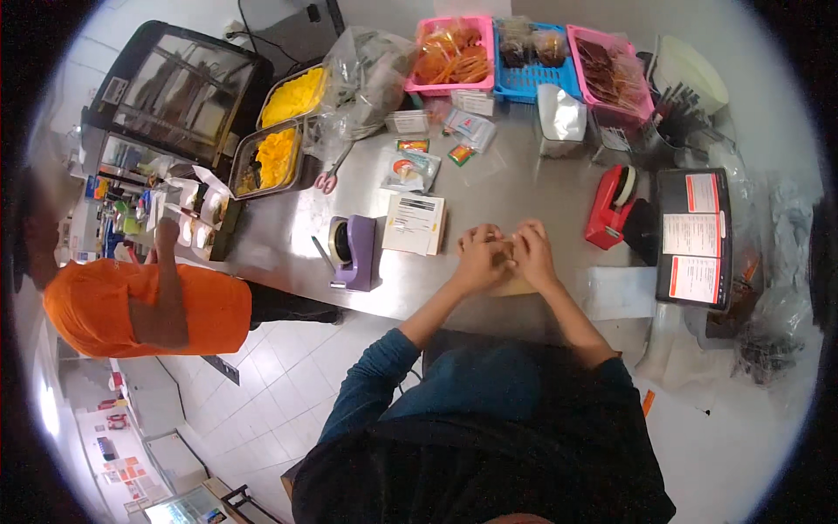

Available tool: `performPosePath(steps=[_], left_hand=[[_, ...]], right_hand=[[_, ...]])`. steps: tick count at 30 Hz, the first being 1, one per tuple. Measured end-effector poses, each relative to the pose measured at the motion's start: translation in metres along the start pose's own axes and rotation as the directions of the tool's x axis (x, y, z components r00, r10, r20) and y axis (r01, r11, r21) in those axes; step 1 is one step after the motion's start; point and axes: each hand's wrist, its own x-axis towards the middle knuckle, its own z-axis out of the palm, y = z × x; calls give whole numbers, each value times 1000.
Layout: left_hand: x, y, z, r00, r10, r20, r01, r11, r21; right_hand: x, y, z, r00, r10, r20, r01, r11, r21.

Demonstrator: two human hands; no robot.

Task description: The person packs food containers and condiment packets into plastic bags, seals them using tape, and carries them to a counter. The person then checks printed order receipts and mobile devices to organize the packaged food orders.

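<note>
My left hand [480,260] and my right hand [533,253] are close together over the near part of the steel table [419,297]. Both have curled fingers, closed at the upper part of a flat tan piece that looks like a paper bag [517,286]. Most of that piece is hidden under my hands. Left of my left hand lies a small white box [415,224] with a printed label. Farther left stands a purple tape dispenser [353,253]. A red tape dispenser [609,208] stands to the right of my right hand.
Pink baskets [449,90] [642,112] and a blue basket [524,94] of packaged food line the back. Trays of yellow food [278,157], scissors [330,177] and small packets [410,170] lie left. A tablet [692,199] stands right. A person in orange [166,306] works at left.
</note>
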Motion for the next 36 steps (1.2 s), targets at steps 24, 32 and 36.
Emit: performPosePath(steps=[24, 32, 36], left_hand=[[82, -44, -75, 728, 653, 210, -620, 757, -205], [110, -160, -90, 899, -412, -150, 437, 814, 383], [94, -97, -98, 991, -18, 133, 107, 705, -701]], right_hand=[[-24, -8, -52, 910, 24, 414, -140, 957, 253], [-22, -40, -63, 974, -41, 223, -9, 976, 219], [-27, -35, -70, 968, 20, 250, -81, 969, 234]])
